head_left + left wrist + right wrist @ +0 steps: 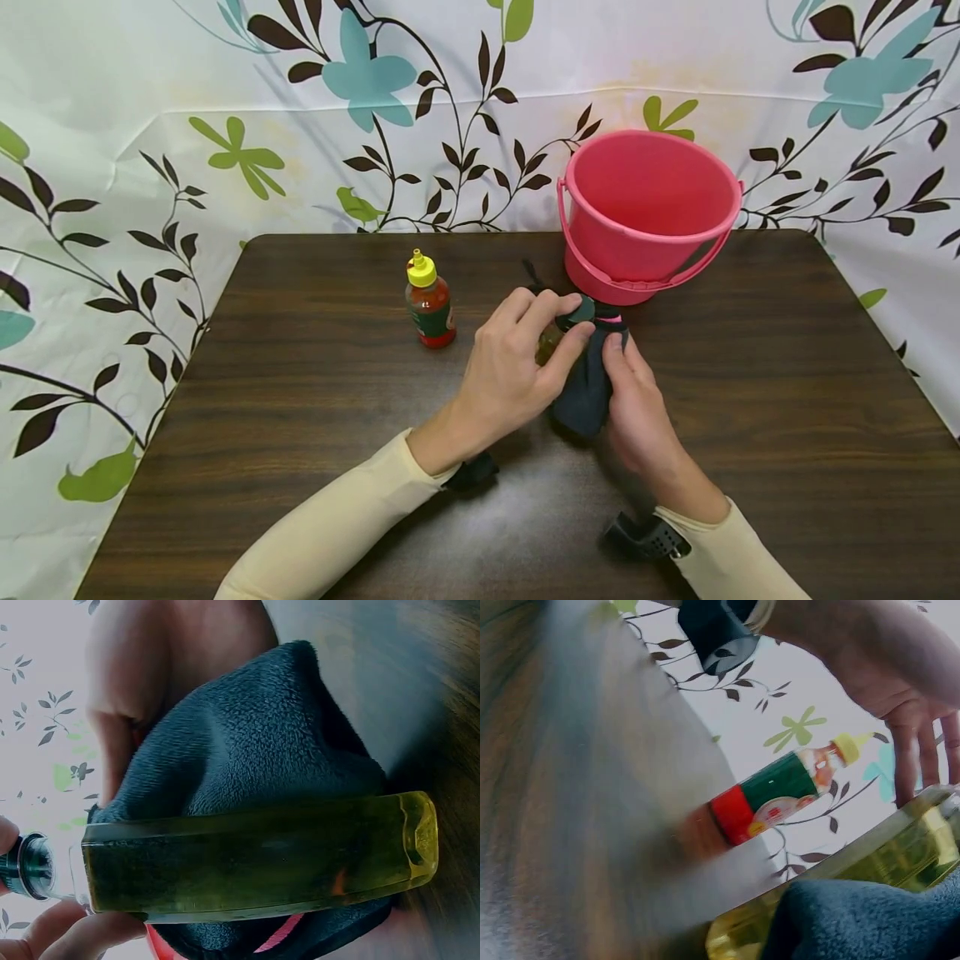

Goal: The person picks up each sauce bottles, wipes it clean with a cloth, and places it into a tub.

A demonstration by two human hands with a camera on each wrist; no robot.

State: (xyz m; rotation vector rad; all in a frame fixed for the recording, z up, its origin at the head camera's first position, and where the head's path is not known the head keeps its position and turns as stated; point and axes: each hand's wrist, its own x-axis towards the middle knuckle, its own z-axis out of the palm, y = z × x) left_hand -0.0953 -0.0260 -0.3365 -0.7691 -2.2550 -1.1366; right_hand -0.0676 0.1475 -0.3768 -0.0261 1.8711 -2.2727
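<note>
Near the pink bucket, a clear bottle of yellow-green liquid [255, 859], like cooking oil, stands on the table. My left hand [517, 358] pinches it by the dark cap and neck [581, 310]. A dark blue-grey fleecy cloth [585, 392] with a pink strip lies against the bottle's side. My right hand [637, 408] grips this cloth, its thumb on the near face. From the head, cloth and left hand hide most of the bottle; the left wrist view shows its full length, with the cloth [262, 742] behind it.
A red sauce bottle [431, 312] with a yellow nozzle cap stands left of my hands. The pink bucket [600, 279], handle lowered at its front, stands at the table's back edge. Behind the dark wooden table [315, 392] hangs a patterned curtain [285, 200].
</note>
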